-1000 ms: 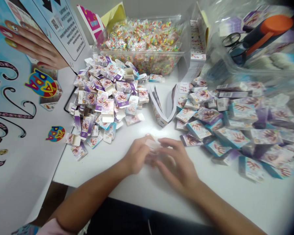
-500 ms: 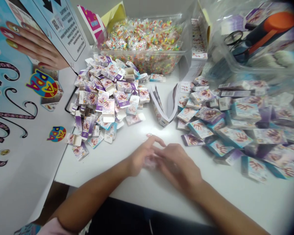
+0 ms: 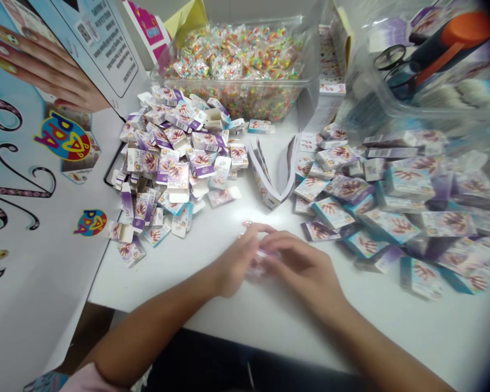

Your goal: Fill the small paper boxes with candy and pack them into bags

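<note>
Over the front middle of the white table (image 3: 228, 332), my left hand (image 3: 236, 264) and my right hand (image 3: 304, 269) meet around a small printed box (image 3: 256, 265). Its pale and purple face shows blurred between them, and the fingers hide much of it. My left fingers wrap its far left side, while my right fingers and thumb close on its right end. Just beyond the hands stands a bent stack of printed paper (image 3: 273, 198). To the left lies a heap of small boxes (image 3: 177, 177), several with open flaps. Closed boxes (image 3: 392, 226) spread out at the right.
Behind the piles stands a clear plastic bin (image 3: 245, 84) full of small bags of coloured beads. At the right back, another clear container (image 3: 412, 111) holds scissors (image 3: 392, 57) and a dark, orange-topped object (image 3: 467, 30). A tall printed board (image 3: 44, 261) borders the left side.
My right hand has shifted and curled its fingers in around the box's right end. More of the box's purple-edged face now shows. The view has moved slightly.
</note>
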{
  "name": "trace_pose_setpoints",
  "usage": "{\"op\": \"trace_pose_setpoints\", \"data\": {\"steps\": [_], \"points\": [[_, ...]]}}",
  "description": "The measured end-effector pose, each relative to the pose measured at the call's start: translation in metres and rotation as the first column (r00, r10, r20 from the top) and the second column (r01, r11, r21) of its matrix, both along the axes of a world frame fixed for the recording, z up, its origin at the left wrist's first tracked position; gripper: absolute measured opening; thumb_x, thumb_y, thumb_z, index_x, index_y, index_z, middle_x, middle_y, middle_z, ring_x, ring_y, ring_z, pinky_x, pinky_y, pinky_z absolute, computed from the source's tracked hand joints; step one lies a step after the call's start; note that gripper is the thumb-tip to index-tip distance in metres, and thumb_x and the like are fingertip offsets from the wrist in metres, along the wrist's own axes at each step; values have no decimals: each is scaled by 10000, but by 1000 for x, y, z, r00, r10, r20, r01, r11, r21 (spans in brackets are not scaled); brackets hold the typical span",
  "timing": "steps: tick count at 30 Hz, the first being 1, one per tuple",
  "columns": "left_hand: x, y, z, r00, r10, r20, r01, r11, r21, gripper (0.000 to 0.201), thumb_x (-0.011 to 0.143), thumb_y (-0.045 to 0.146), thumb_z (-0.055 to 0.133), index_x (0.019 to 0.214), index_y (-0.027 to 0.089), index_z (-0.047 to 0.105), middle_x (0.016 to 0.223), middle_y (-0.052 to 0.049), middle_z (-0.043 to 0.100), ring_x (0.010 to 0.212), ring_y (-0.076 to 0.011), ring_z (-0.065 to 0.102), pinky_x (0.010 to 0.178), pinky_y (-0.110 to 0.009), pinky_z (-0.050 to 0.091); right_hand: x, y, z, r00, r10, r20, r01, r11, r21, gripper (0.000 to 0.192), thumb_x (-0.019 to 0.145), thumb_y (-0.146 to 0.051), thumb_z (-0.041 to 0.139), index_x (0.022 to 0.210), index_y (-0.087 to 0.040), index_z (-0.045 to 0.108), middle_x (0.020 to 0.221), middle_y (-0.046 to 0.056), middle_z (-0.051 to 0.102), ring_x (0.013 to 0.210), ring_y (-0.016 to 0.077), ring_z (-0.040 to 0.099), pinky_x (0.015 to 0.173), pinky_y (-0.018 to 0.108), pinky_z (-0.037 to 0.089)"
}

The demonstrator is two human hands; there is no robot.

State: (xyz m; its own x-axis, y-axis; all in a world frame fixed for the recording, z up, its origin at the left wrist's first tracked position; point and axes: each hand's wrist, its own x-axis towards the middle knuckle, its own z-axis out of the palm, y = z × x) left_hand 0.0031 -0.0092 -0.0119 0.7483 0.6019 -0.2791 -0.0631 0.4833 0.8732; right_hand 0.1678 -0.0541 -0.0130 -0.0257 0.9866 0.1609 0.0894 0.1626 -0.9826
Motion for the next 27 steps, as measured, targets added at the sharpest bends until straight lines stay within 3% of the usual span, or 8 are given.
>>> {"op": "trace_pose_setpoints", "data": {"steps": [8,14,18,23,27], "points": [[2,-1,-2,999,16,-47,-14,999,44,696,885,755,356,1305,204,419,856,-31,569,663,-142,543,624,-278,450,-4,-2,-6,998,-55,-27,56,998,3,63,881,-225,680,845,-228,731,907,64,712,894,199,702,773,349,603],[2,-1,-1,996,63,-57,-57,994,94,757,882,781,280,1296,166,429,843,-62,636,666,-159,597,607,-267,452,-10,-7,4,974,-89,207,28,959,281,232,870,-73,625,993,-234,739,965,81,738,809,193,657,680,353,553],[4,-1,-10,987,132,-91,-121,986,113,765,879,793,234,1273,180,468,782,-34,621,626,-144,583,574,-242,442,-10,-8,3,948,-69,309,-51,931,361,342,862,-32,622,1140,-214,705,1080,115,729,888,207,637,731,368,560],[9,3,-14,966,239,-101,-247,966,-74,799,830,850,204,1199,207,501,748,-14,599,574,-138,566,516,-233,451,-8,-6,-3,936,-33,350,-78,952,297,407,896,-63,595,1248,-258,662,1233,114,674,1039,218,622,836,390,572],[10,4,-9,964,260,-51,-265,958,-114,747,828,843,272,1164,210,482,685,23,529,482,-106,487,426,-193,375,-9,-8,-5,949,10,316,-75,978,196,395,913,-120,603,1268,-285,652,1097,80,683,993,186,653,808,329,586]]}}
